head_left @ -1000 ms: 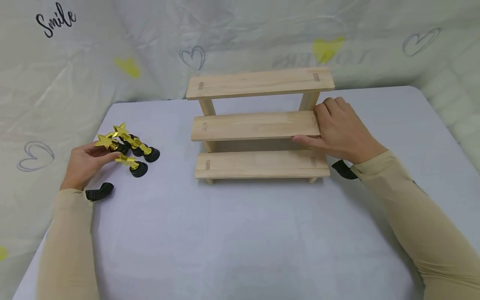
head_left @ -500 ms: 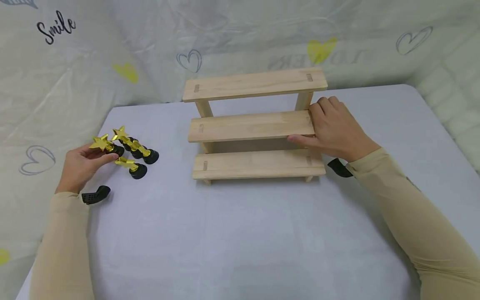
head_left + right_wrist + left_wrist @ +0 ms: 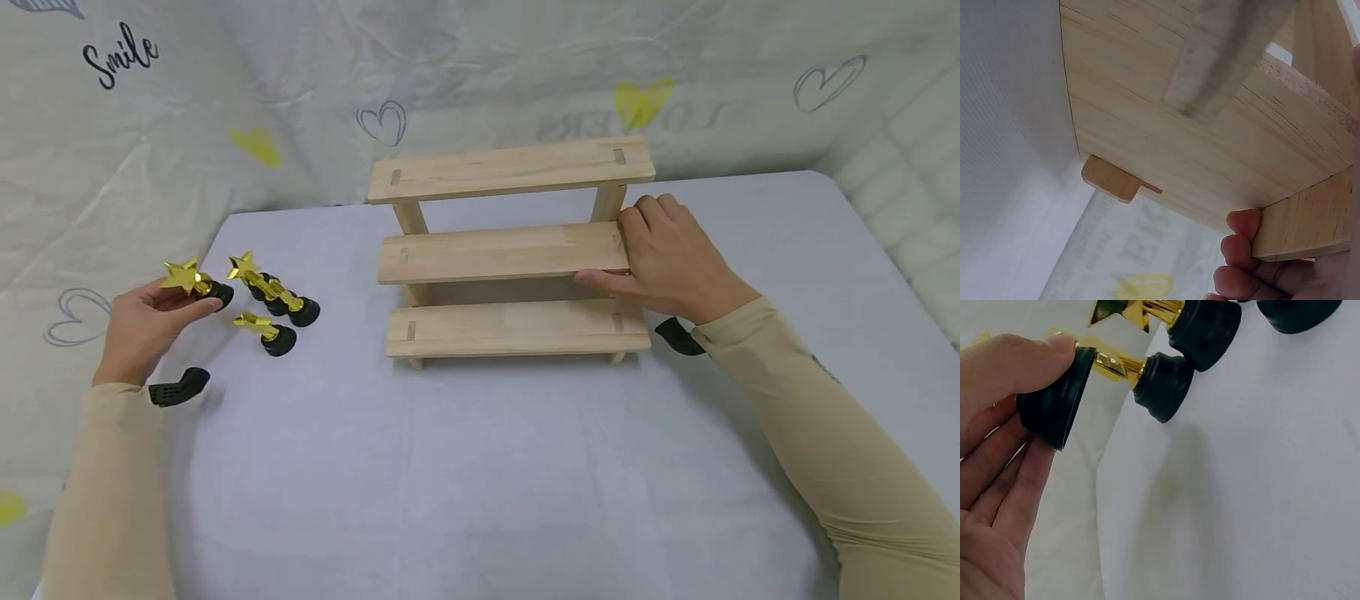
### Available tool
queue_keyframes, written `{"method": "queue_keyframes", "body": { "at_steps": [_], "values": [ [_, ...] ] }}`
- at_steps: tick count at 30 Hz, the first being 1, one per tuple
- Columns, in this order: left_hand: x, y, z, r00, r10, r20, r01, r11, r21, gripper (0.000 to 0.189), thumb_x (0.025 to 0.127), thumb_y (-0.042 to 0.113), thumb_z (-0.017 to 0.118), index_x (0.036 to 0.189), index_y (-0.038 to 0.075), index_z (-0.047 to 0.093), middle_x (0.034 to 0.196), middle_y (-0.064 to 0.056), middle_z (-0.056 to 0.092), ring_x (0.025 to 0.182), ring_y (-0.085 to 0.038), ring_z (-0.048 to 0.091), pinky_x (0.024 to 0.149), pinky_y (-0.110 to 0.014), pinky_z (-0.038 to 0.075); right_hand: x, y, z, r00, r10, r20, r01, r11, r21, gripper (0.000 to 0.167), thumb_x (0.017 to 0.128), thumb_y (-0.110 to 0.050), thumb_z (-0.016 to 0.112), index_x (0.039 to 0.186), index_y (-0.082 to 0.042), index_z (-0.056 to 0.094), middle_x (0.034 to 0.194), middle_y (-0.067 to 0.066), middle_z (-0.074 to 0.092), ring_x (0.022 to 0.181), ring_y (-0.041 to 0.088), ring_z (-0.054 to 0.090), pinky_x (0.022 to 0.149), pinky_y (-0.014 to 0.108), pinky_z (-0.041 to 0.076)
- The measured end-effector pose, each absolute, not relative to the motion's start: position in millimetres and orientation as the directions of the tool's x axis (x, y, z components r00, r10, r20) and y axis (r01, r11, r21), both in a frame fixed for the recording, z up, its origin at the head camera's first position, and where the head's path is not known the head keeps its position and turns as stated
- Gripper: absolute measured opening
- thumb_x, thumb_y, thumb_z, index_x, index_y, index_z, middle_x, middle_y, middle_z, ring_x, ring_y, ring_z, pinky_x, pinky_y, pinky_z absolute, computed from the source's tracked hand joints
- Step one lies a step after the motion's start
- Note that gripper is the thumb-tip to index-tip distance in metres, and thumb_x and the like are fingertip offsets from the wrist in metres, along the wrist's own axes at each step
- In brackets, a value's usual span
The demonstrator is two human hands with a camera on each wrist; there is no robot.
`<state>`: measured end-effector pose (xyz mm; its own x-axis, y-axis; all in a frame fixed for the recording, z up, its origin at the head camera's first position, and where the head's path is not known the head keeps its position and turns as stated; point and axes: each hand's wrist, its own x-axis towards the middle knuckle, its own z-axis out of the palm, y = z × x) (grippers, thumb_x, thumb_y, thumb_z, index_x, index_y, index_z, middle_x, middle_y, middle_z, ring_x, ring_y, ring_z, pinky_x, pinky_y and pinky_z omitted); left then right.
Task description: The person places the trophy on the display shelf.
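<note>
My left hand [image 3: 142, 325] pinches a small gold star trophy [image 3: 180, 276] at the left of the head view. In the left wrist view, thumb and fingers hold its black base [image 3: 1060, 406]; its gold part is mostly hidden behind the hand. Other star trophies lie just to the right: one alone [image 3: 277, 340] nearer me, and several in a close group [image 3: 281, 296] behind it. A three-tier wooden display stand [image 3: 502, 250] occupies the middle. At its right side, my right hand [image 3: 675, 258] grips the end of the middle shelf, fingertips curled round the board in the right wrist view.
A white table [image 3: 480, 467] spreads beneath everything, its left edge close by the left hand. Pale sheeting [image 3: 487, 75] printed with hearts and words hangs behind and beside it. Black wrist devices [image 3: 178, 388] sit at both cuffs.
My left hand has moved left, drawing the held trophy away from the others. The right hand keeps its grip on the shelf. The stand shows slightly farther left than a second ago.
</note>
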<state>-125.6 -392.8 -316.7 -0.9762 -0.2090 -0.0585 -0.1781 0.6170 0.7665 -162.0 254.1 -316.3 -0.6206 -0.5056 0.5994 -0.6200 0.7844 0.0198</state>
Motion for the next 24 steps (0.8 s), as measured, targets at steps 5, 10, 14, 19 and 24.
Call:
{"method": "queue_keyframes", "body": {
  "at_steps": [5, 10, 14, 19, 24],
  "values": [
    [-122.8, -388.6, -304.5, -0.973, -0.227, -0.043, -0.175, 0.6, 0.781, 0.047, 0.089, 0.025, 0.083, 0.131, 0.014, 0.067, 0.091, 0.036, 0.068, 0.089, 0.016, 0.065, 0.078, 0.002, 0.049, -163.7, 255.2, -317.8, -0.59, -0.512, 0.624, -0.63, 0.776, 0.041, 0.098, 0.091, -0.09, 0.028, 0.076, 0.005, 0.047, 0.067, 0.019, 0.046, 0.061, 0.036, 0.037, 0.057, 0.041, 0.032],
    [-121.3, -384.2, -293.2, -0.972, -0.232, -0.034, -0.174, 0.618, 0.766, 0.047, 0.089, 0.026, 0.083, 0.132, 0.014, 0.067, 0.09, 0.036, 0.068, 0.089, 0.016, 0.065, 0.077, 0.002, 0.049, -164.5, 255.8, -317.5, -0.572, -0.518, 0.636, -0.632, 0.772, 0.06, 0.096, 0.092, -0.088, 0.03, 0.075, 0.005, 0.047, 0.067, 0.019, 0.045, 0.06, 0.036, 0.036, 0.055, 0.04, 0.03],
    [-120.3, -381.8, -284.1, -0.972, -0.236, -0.02, -0.167, 0.627, 0.761, 0.046, 0.088, 0.025, 0.084, 0.131, 0.016, 0.068, 0.09, 0.037, 0.067, 0.089, 0.016, 0.064, 0.075, 0.002, 0.049, -163.8, 255.0, -316.6, -0.555, -0.519, 0.651, -0.631, 0.772, 0.077, 0.095, 0.093, -0.087, 0.03, 0.073, 0.004, 0.046, 0.066, 0.019, 0.044, 0.059, 0.036, 0.036, 0.053, 0.04, 0.029],
    [-119.8, -376.4, -275.2, -0.973, -0.232, 0.014, -0.136, 0.617, 0.776, 0.042, 0.087, 0.019, 0.085, 0.126, 0.018, 0.07, 0.093, 0.033, 0.068, 0.089, 0.013, 0.065, 0.075, 0.001, 0.051, -162.6, 253.5, -314.8, -0.534, -0.517, 0.669, -0.622, 0.776, 0.103, 0.093, 0.094, -0.087, 0.029, 0.071, 0.003, 0.044, 0.065, 0.018, 0.042, 0.058, 0.035, 0.034, 0.051, 0.039, 0.027],
    [-120.1, -366.9, -268.8, -0.974, -0.217, 0.058, -0.087, 0.603, 0.793, 0.039, 0.085, 0.014, 0.086, 0.121, 0.017, 0.073, 0.093, 0.029, 0.07, 0.088, 0.01, 0.066, 0.076, 0.0, 0.052, -161.7, 252.9, -313.9, -0.556, -0.521, 0.647, -0.615, 0.782, 0.101, 0.095, 0.093, -0.088, 0.026, 0.071, 0.003, 0.045, 0.065, 0.018, 0.042, 0.058, 0.035, 0.034, 0.052, 0.039, 0.027]
  ]
}}
